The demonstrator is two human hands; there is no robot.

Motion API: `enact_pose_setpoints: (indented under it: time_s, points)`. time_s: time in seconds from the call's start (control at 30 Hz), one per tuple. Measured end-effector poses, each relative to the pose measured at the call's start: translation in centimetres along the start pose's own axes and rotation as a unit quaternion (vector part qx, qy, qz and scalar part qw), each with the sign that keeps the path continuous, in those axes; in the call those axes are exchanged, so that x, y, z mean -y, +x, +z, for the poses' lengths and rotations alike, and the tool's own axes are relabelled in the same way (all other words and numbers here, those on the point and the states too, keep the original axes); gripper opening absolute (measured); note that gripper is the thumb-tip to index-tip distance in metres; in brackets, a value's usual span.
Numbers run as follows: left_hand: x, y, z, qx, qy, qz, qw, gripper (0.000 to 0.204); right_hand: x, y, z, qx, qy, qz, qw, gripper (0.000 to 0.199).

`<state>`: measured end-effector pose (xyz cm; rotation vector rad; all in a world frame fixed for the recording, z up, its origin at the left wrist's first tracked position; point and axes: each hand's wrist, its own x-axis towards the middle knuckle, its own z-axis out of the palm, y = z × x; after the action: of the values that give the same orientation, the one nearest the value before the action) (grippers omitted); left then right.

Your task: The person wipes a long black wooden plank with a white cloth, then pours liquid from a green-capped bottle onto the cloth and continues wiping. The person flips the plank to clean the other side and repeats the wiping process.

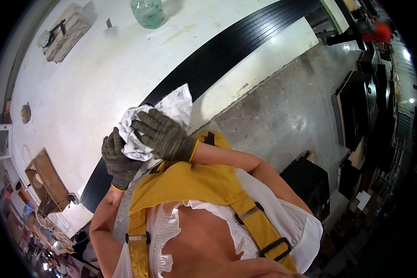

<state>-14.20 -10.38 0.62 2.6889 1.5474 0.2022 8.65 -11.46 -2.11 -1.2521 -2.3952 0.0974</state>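
Note:
Both my hands wear dark grey knit gloves with yellow cuffs. My left hand [118,160] grips the lower part of a crumpled white cloth [171,105] from beneath. My right hand [164,134] lies over the cloth from the right, its fingers spread across it and pressing it against the left glove. The cloth's free corner sticks up over the black ribbed strip [231,46] along the edge of the white table [102,78]. I wear a yellow apron over a white top.
A green glass jar [148,11] stands at the table's far end. A worn block with a dark tool [62,33] lies far left, a small round lump [26,113] at left, a cardboard box [48,180] lower left. Dark cabinets [361,106] line the concrete floor [282,111] at right.

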Motion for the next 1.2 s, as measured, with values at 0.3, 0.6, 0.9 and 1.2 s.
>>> enact_pose_setpoints:
  time_s: [0.3,0.6,0.9,1.2]
  points:
    - [-1.4,2.4,-2.4,0.025,-0.080,-0.012,0.996,0.127,-31.5,-6.7,-11.3,-0.067,-0.329,0.325,0.884,0.073]
    - [0.8,-0.4,-1.4,0.002,-0.093,-0.013,0.996,0.121,-1.8,2.8,-0.6,0.036,-0.989,0.146,-0.011,0.077]
    - [8.0,-12.1,-3.9,0.018,-0.050,-0.055,0.997,0.129,-16.8,-3.0,-3.3,-0.129,-0.164,0.236,0.949,0.068]
    - [7.6,-5.7,-3.3,-0.009,-0.073,0.002,0.997,0.123,-5.6,-3.8,1.5,-0.100,-0.068,0.227,0.966,0.055]
